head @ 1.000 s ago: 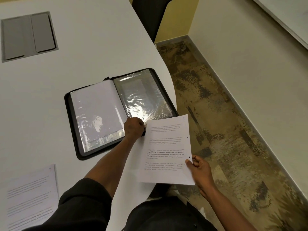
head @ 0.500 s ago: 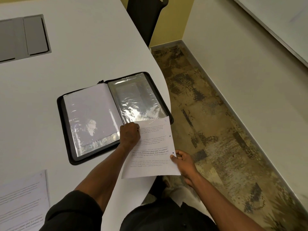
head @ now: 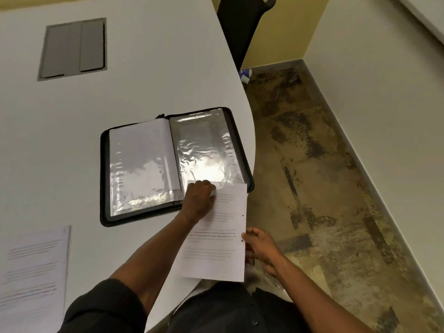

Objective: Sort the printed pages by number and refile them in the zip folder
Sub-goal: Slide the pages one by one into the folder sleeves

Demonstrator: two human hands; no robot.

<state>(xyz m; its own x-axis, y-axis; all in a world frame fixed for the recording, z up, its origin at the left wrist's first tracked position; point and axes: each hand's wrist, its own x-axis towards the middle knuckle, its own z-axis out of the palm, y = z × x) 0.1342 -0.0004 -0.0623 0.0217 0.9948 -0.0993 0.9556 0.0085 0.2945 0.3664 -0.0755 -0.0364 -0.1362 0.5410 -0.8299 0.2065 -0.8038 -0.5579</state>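
At folder [head: 144,164] edge, hands pinch page [head: 216,248].

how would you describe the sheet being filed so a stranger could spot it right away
Start at the open black zip folder on the white table. At its near right corner, a white printed sheet overhangs the table edge, the left hand at its top and the right hand pinching its right edge. The other printed page lies untouched, far left.

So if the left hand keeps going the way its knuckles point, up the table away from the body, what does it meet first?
Most likely the clear plastic sleeve on the right side of the open zip folder: the left hand holds the printed page at that sleeve's near edge. Depth is unclear.
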